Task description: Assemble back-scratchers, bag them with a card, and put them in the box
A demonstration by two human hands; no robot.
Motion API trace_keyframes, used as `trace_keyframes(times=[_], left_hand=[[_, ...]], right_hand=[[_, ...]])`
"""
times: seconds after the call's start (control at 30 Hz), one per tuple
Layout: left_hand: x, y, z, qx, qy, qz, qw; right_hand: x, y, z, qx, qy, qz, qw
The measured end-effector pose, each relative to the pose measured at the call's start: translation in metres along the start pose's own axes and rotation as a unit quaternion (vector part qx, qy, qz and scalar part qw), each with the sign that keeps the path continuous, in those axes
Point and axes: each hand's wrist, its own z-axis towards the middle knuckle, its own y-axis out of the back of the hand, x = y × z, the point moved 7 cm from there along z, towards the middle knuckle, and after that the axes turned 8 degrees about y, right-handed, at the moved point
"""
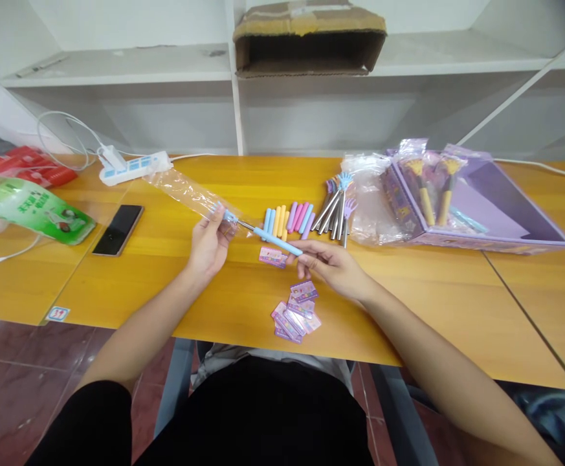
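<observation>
My left hand (209, 243) pinches the mouth of a long clear plastic sleeve (185, 192) that lies across the yellow table (408, 304). My right hand (333, 265) grips the light blue handle of a small back scratcher (275, 241), whose metal stem and head reach into the sleeve's opening. A small pink card (273, 257) lies just under the handle. Several more pink cards (296, 312) sit in a loose pile below my right hand.
A row of coloured handles (289, 220) and a bunch of metal scratchers (335, 208) lie beyond my hands. A purple box (500, 213) with packed scratchers stands right. A phone (118, 229), power strip (134, 167) and green pack (30, 207) lie left. A cardboard box (309, 39) sits on the shelf.
</observation>
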Motion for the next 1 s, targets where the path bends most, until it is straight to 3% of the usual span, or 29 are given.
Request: trace_keyframes(times=[0.2, 0.3, 0.4, 0.53, 0.73, 0.87, 1.0], left_hand=[[0.043, -0.019, -0.026, 0.115, 0.085, 0.081, 0.986], [0.066, -0.029, -0.046, 0.187, 0.138, 0.139, 0.963], [0.077, -0.033, -0.057, 0.229, 0.150, 0.179, 0.945], [0.071, -0.033, -0.054, 0.232, 0.117, 0.211, 0.942], [0.052, -0.031, -0.043, 0.198, 0.072, 0.218, 0.953], [0.049, -0.031, -0.041, 0.204, 0.076, 0.237, 0.947], [0.051, -0.039, -0.045, 0.254, 0.068, 0.280, 0.923]], right_hand=[[-0.005, -0.003, 0.000, -0.022, -0.031, 0.011, 0.999], [0.000, -0.002, 0.001, -0.044, -0.005, -0.063, 0.997], [0.010, -0.004, 0.002, -0.040, 0.036, -0.163, 0.985], [0.011, -0.010, 0.000, 0.007, 0.052, -0.210, 0.976], [0.001, -0.013, -0.005, 0.074, 0.084, -0.180, 0.977], [0.009, -0.014, -0.005, 0.080, 0.151, -0.203, 0.964], [0.030, -0.016, -0.006, 0.064, 0.223, -0.268, 0.935]])
